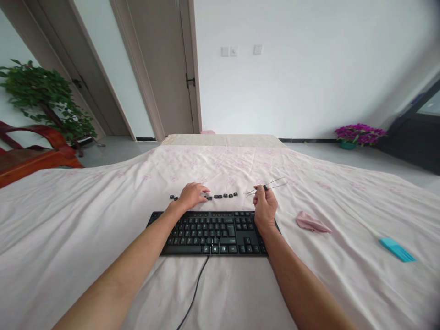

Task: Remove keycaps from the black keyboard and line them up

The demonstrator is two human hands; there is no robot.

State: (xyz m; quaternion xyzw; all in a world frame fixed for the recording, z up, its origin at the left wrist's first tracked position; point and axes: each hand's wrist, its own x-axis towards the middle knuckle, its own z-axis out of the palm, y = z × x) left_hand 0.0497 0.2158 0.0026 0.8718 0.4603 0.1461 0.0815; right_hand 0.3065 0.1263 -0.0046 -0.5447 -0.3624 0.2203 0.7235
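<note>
A black keyboard [202,234] lies on the cloth in front of me, with several of its top-row spots lacking keycaps hard to make out. Beyond it, several loose black keycaps [220,196] form a row. My left hand [191,196] hovers at that row, thumb and fingers apart, beside a keycap [209,198]; it hides part of the row. In my right hand [266,204], fingers are closed around a wire keycap puller [265,188] with a black middle. The puller's thin wires stick out on both sides, above the keyboard's right end.
To the right lie a pink cloth [312,222] and a blue brush [397,250] with a pale handle. The keyboard's cable [194,289] runs toward me. A wrinkled, flowered sheet [103,220] covers the surface. A wooden chair [41,158] stands at the left.
</note>
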